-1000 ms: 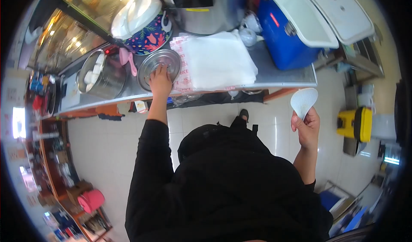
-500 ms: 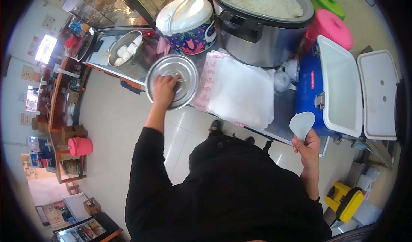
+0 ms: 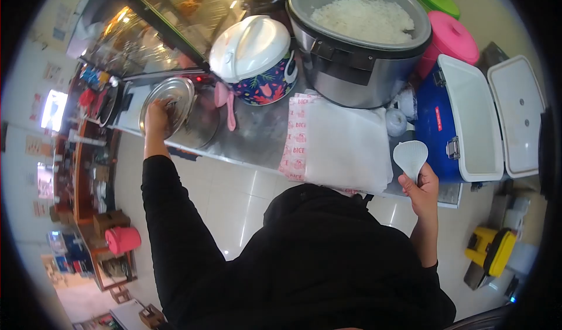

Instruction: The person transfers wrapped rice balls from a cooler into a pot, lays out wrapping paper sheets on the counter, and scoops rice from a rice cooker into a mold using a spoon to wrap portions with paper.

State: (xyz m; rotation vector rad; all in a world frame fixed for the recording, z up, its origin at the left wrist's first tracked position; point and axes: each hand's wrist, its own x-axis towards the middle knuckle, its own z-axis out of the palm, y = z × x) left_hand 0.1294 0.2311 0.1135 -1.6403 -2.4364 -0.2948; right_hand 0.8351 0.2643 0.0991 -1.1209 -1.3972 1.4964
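Note:
My left hand (image 3: 157,118) grips the round metal lid (image 3: 181,99) near its middle, at the left end of the counter. The lid lies over the mouth of the metal pot (image 3: 202,119), and the pot's contents are hidden. In my right hand (image 3: 422,188) is a white rice paddle (image 3: 411,155), held upright by its handle in front of the blue cooler. Between my hands lies a stack of white paper sheets (image 3: 345,145) with red print on the left edge. Behind the stack stands an open cooker (image 3: 357,66) with white rice (image 3: 366,19) in it.
A flowered pot (image 3: 263,87) with a white lid stands left of the cooker, beside a pink ladle (image 3: 230,110). The open blue cooler (image 3: 436,110) is at the right, with a pink bucket (image 3: 451,40) behind it. A glass display case (image 3: 170,26) stands at the back left.
My left hand has carried the metal lid leftward from beside the paper onto the metal pot. My right hand still holds the paddle. The view has shifted, bringing the rice into sight.

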